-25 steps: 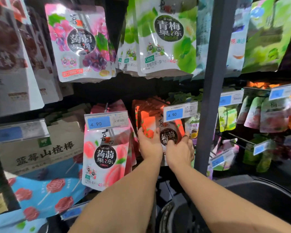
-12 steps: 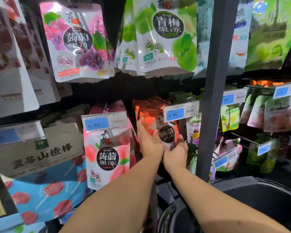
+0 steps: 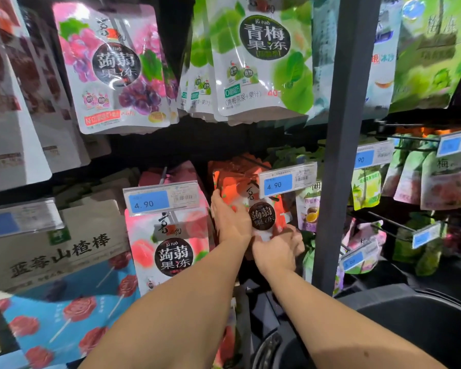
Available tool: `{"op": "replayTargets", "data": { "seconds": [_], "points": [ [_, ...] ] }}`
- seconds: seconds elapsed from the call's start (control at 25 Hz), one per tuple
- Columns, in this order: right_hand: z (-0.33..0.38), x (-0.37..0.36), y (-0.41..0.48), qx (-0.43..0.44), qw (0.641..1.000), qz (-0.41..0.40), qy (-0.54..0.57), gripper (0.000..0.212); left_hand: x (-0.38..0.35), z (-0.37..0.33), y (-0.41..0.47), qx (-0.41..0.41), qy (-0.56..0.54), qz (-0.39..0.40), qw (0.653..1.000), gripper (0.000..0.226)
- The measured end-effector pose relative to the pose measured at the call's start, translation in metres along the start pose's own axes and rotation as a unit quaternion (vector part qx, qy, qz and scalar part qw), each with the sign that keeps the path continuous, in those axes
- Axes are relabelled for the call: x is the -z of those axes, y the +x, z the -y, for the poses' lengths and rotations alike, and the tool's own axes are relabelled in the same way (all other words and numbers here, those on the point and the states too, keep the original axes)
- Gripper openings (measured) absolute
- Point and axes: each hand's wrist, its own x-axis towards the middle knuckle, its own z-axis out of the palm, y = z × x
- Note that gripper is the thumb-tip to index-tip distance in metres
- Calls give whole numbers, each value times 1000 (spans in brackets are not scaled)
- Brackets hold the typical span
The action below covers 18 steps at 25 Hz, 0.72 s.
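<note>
— Two hands on one orange jelly pouch (image 3: 262, 218), at the front of its row on the lower rack, just under the 4.90 price tag (image 3: 288, 182). What could go wrong?
— A snag, most likely. Its top is hidden behind that tag, so a straight downward pull might tear the hang-hole or drag the pouches behind off with it. The pink peach pouch (image 3: 171, 251) just beside could get knocked too.
— And the hands?
— Both arms are stretched forward, nearly side by side. The left hand (image 3: 230, 222) clasps the pouch's left edge, thumb on the front, fingers pointing up. The right hand (image 3: 277, 249), lower, is curled round the bottom edge, near the dark upright post (image 3: 341, 155).
</note>
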Motion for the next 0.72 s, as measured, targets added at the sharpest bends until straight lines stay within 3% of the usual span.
{"op": "replayTargets", "data": {
  "seconds": [0.08,0.2,0.28,0.72],
  "points": [
    [-3,9,10,44,999,-11,-5,88,4,-9,-6,10,-9,-8,1000,66],
    [5,15,25,42,991,-34,120,66,4,-11,-12,15,-13,-29,999,64],
    [8,11,35,44,986,-41,158,62,5,-12,-17,11,-10,-28,999,65],
    [17,20,52,-40,994,23,99,62,5,-6,-14,29,-6,8,1000,69]
  ]
}}
